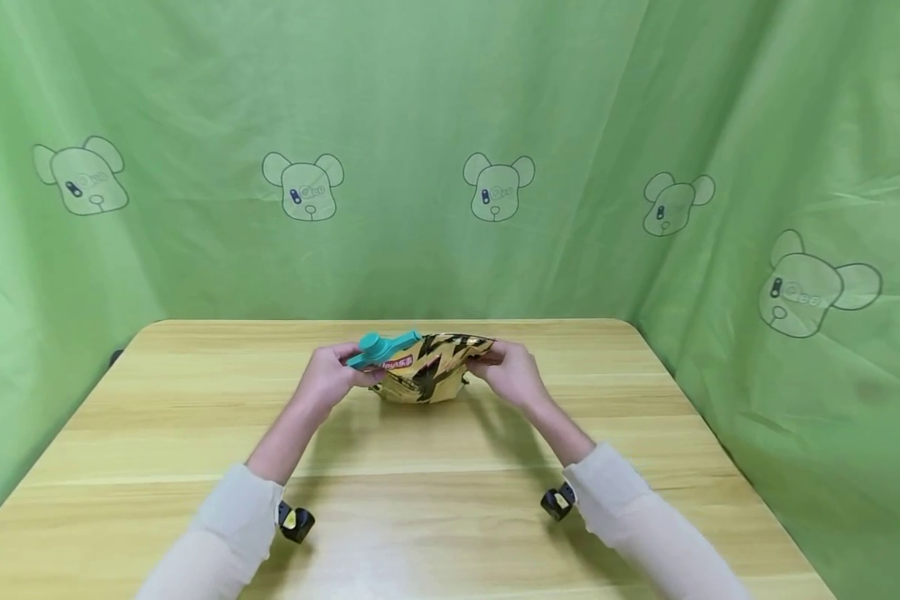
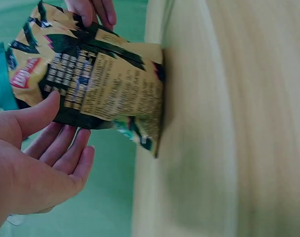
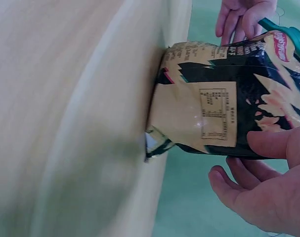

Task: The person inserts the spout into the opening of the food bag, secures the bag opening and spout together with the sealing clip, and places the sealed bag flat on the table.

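A gold and black Lay's chip bag point(image 1: 427, 379) stands upright on the table, its bottom edge against the wood in both wrist views. A teal sealing clip with a round cap point(image 1: 375, 345) lies across the left part of the bag's top edge. My left hand point(image 1: 328, 377) pinches the upper left corner near the clip, thumb on the printed side and fingers behind. At the opposite upper corner, my right hand point(image 1: 516, 375) pinches the bag between thumb and fingers. Dense printed text covers the bag's back point(image 2: 115, 84); a boxed label shows on its side point(image 3: 216, 116).
The light wooden table point(image 1: 420, 517) stretches around the bag, its far edge meeting a green curtain point(image 1: 397, 258) with bear-head prints. Green cloth also hangs at both sides. Small black wrist cameras point(image 1: 296, 523) hang beneath the pale sleeves point(image 1: 228, 521).
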The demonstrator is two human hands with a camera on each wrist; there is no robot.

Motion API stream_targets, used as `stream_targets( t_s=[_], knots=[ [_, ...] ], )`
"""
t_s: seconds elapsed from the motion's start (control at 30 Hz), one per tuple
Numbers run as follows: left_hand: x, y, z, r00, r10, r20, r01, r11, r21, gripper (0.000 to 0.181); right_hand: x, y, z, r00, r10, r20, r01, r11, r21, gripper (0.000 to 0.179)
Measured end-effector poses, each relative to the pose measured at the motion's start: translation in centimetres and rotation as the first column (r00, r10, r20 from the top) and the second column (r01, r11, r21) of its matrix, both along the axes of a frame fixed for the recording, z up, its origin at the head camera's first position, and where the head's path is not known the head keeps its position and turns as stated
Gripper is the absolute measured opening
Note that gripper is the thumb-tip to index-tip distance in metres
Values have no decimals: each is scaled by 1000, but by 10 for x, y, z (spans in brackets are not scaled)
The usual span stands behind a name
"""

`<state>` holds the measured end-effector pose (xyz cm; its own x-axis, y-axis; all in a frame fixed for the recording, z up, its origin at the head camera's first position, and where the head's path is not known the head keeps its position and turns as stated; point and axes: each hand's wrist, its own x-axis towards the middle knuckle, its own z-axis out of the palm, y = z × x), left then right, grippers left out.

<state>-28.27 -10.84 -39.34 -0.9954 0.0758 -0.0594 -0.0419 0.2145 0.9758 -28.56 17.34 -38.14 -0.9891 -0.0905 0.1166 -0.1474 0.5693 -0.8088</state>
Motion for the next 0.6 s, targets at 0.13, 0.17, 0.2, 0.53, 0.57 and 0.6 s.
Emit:
stream_targets(
  t_s=[0.13,0.17,0.2,0.53,0.57,0.6],
  knots=[
    [-3,1,-11,999,18,35,-18,1000,24,33,-4,0,-9,999,6,39,-4,999,-49,28],
    [-4,1,-13,999,28,38,-29,999,24,31,-5,0,-11,999,7,45,-4,998,-55,27],
    [-5,1,-15,999,37,37,-38,999,18,29,-6,0,-13,999,5,49,-3,998,-58,27],
    [-11,5,-28,998,66,24,-65,996,-53,21,-10,-4,-28,995,-22,93,30,995,-91,26],
    [-11,6,-29,997,66,28,-64,996,-54,21,-10,-5,-29,995,-23,97,32,995,-91,26],
    [-12,6,-30,997,67,32,-65,996,-54,21,-10,-5,-29,994,-27,102,37,995,-93,26]
  ],
)
